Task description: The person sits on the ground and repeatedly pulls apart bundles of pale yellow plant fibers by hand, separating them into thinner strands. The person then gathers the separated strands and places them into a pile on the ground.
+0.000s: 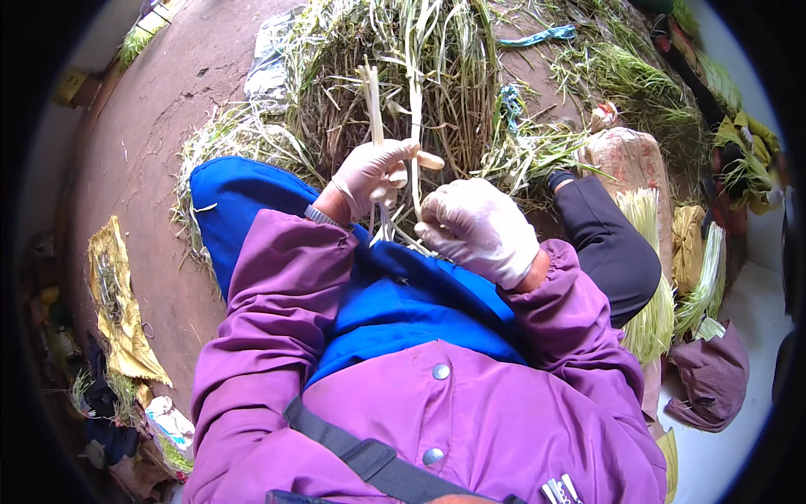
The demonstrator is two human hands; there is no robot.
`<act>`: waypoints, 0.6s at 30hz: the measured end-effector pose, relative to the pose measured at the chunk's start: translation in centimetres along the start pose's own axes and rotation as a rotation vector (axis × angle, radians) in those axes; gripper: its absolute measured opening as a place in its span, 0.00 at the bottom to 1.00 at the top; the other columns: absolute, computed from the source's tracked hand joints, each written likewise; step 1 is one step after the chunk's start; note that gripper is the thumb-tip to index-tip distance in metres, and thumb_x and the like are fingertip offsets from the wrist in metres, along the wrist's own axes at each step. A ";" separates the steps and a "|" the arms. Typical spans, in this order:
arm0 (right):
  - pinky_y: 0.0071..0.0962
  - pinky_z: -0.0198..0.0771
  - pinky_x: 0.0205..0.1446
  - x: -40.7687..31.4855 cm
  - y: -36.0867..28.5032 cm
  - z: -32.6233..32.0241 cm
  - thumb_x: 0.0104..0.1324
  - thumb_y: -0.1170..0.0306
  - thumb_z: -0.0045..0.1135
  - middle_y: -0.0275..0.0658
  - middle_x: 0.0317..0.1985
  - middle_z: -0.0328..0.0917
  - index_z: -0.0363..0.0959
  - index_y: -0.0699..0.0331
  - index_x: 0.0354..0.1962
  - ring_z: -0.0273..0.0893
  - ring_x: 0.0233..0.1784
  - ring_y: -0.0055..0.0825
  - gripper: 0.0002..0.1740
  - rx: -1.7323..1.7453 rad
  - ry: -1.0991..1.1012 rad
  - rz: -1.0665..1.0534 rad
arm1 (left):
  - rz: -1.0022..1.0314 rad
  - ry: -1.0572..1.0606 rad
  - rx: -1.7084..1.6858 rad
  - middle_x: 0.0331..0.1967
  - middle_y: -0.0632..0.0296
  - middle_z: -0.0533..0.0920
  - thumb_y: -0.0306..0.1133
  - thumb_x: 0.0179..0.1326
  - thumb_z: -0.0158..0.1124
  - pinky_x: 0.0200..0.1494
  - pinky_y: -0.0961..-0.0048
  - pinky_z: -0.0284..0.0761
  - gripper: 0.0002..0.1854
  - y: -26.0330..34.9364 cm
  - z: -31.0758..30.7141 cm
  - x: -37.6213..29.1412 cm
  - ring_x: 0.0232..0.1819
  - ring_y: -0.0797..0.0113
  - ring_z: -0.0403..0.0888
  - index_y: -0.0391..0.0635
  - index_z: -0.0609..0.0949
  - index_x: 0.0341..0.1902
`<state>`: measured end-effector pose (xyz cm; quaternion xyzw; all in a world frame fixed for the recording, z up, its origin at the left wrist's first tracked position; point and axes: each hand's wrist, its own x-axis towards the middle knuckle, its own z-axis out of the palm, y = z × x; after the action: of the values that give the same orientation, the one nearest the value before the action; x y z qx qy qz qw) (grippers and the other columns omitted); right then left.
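My left hand (378,170), in a thin pale glove, grips a small bunch of pale peeled stalks (373,107) that stands up from the fist. Its thumb and forefinger also touch a single long leafy stalk (415,94). The gloved right hand (475,227) is closed on the lower end of that same stalk, a little lower and to the right. Loose pale strips (400,233) lie over the blue cloth (403,296) on my lap, below the hands. Just beyond them a large heap of cut green stalks (327,82) rises from the floor.
A whitish plastic sheet (269,63) lies left of the heap, and a blue strip (538,36) right of it. A stuffed woven sack (623,151) and bundles of pale stalks (648,271) are at my right. A yellow sack (119,302) lies on the brown floor (164,126) at left.
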<state>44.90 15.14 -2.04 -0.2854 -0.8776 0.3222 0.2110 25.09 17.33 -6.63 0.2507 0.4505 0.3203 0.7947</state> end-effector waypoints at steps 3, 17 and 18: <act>0.36 0.69 0.33 -1.0 -0.8 -0.5 0.55 0.71 0.61 0.42 0.23 0.73 0.72 0.63 0.27 0.74 0.29 0.43 0.06 0.060 -0.061 0.014 | 0.047 -0.130 -0.111 0.07 0.77 0.66 0.42 0.69 0.49 0.11 0.84 0.48 0.23 0.3 0.5 -1.2 0.06 0.86 0.56 0.31 0.77 0.52; 0.18 0.70 0.47 3.9 5.6 2.5 0.67 0.64 0.56 0.32 0.36 0.81 0.77 0.64 0.41 0.77 0.40 0.16 0.12 1.319 0.194 0.426 | 0.330 0.271 0.079 0.16 0.71 0.74 0.33 0.58 0.66 0.18 0.83 0.59 0.08 -1.2 1.8 -2.1 0.15 0.82 0.66 0.41 0.81 0.32; 0.18 0.70 0.45 3.8 5.9 2.9 0.66 0.65 0.56 0.32 0.37 0.81 0.77 0.64 0.41 0.77 0.39 0.16 0.12 1.346 0.204 0.441 | 0.360 0.292 0.125 0.16 0.71 0.74 0.33 0.58 0.66 0.19 0.84 0.59 0.08 -1.4 1.4 -1.9 0.16 0.83 0.66 0.40 0.82 0.33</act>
<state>42.62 19.95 -7.39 -0.2928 -0.3863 0.8007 0.3520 26.04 14.85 -5.91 0.3266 0.5275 0.4611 0.6344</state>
